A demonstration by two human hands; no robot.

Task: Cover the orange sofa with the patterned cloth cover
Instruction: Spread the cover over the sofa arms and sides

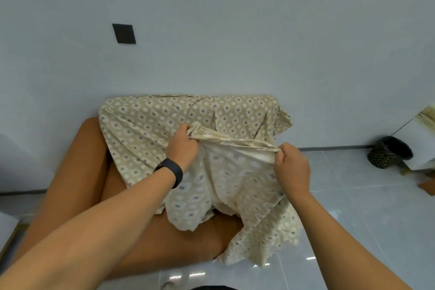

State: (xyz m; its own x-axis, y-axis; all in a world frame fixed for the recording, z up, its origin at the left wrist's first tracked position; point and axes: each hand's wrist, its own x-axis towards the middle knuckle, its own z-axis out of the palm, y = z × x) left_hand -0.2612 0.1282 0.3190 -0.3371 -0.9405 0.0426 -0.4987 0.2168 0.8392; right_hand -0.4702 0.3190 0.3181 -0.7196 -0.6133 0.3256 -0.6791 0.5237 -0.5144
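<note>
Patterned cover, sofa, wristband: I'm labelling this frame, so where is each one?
patterned cover (150,129), head view, on the flat part draped over the backrest.
orange sofa (87,162), head view, on the bare left armrest.
black wristband (173,172), head view, on the left wrist.

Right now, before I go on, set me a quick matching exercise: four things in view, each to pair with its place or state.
Things:
1. cloth cover
2. sofa
3. black band
4. dark square

Places or states:
A. on the wall
B. on the wrist of the left hand
C. left arm and seat front bare
D. draped over the backrest, edge gripped by left hand and right hand

Pairs: 1-D, 2-C, 3-B, 4-A
</note>
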